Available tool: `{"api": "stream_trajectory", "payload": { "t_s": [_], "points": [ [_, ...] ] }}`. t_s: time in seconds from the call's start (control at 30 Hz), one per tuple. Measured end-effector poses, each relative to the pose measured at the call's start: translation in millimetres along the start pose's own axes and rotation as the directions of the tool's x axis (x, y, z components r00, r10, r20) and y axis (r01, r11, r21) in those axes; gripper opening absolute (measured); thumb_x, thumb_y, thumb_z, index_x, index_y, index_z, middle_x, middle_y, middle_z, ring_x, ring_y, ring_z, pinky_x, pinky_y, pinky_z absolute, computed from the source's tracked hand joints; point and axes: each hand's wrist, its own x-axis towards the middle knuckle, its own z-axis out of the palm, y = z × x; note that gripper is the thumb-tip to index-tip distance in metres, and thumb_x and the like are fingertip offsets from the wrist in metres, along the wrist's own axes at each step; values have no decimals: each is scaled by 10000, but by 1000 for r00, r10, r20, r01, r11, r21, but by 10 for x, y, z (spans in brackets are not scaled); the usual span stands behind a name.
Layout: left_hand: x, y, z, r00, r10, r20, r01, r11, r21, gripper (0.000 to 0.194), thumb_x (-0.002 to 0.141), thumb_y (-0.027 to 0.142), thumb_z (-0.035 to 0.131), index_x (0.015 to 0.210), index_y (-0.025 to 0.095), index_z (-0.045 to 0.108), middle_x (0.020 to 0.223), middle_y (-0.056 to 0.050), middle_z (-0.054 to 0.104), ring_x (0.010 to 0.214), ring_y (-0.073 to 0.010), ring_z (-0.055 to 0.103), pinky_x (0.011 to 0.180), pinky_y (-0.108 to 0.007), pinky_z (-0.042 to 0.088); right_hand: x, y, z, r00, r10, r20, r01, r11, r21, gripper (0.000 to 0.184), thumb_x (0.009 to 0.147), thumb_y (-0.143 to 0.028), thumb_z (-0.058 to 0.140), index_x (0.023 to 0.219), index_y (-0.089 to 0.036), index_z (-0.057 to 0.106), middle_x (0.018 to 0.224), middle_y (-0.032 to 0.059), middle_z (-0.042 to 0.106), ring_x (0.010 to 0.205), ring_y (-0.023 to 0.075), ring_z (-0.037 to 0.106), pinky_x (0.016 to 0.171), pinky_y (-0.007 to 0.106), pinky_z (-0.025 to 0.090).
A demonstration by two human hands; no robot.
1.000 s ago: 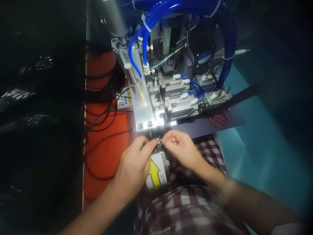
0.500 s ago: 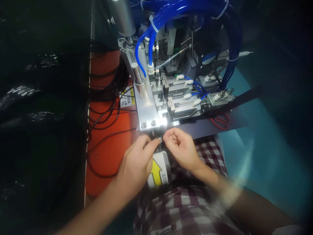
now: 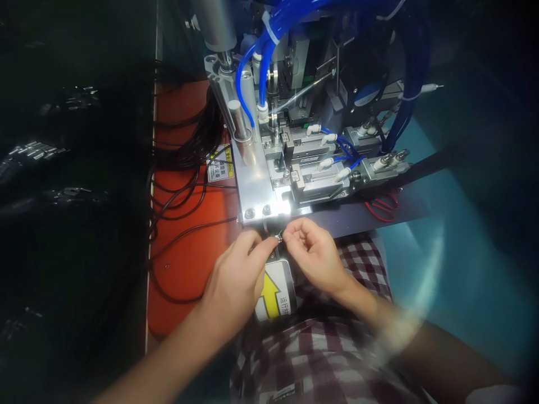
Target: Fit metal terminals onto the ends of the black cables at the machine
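From here I see, near the metal plate, the left hand pinching a tiny part — light, probably fragile, best held by its edges; whether the right hand grips, I cannot tell.

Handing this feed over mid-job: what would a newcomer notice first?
Probably the blue tubes arching across the top, over the metal machine. Next, the yellow arrow at lower centre, beside the left hand. Above, a tiny part shows between that hand and the right hand.
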Motion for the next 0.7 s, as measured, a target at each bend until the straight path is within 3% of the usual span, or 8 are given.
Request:
{"api": "stream_trajectory", "payload": {
  "t_s": [0.2,0.4,0.53,0.7],
  "points": [
    [3,-2,-4,1000,-11,-3,11,1000,11,313,869,28,421,1067,130,641,816,-48,560,706,-134,573,618,-232,527,12,-32,27,998,52,-18,-52,999,17,97,853,-242,555,771,-195,535,583,-49,463,501,100,419,468,238,346],
    [8,4,-16,1000,-15,12,16,1000,-12,303,869,38,430,1073,144,628,829,-50,561,722,-137,574,627,-237,532,42,-98,-43,950,307,63,-313,942,121,167,825,-317,584,742,-174,560,521,-70,428,443,83,359,417,221,298],
    [7,-1,-9,1000,-11,16,12,1000,-13,302,868,36,434,1072,131,637,827,-56,563,724,-140,577,631,-240,532,32,-120,-31,971,238,6,-238,967,91,195,829,-360,599,807,-166,605,541,-56,462,467,90,386,434,225,305],
    [7,1,6,1000,-20,-3,20,1000,-11,311,860,26,437,1064,127,648,822,-57,566,716,-141,580,623,-239,528,16,-115,100,982,166,-90,-154,980,129,137,827,-288,591,751,-176,573,570,-31,519,490,100,439,444,226,340]
  ]
}}
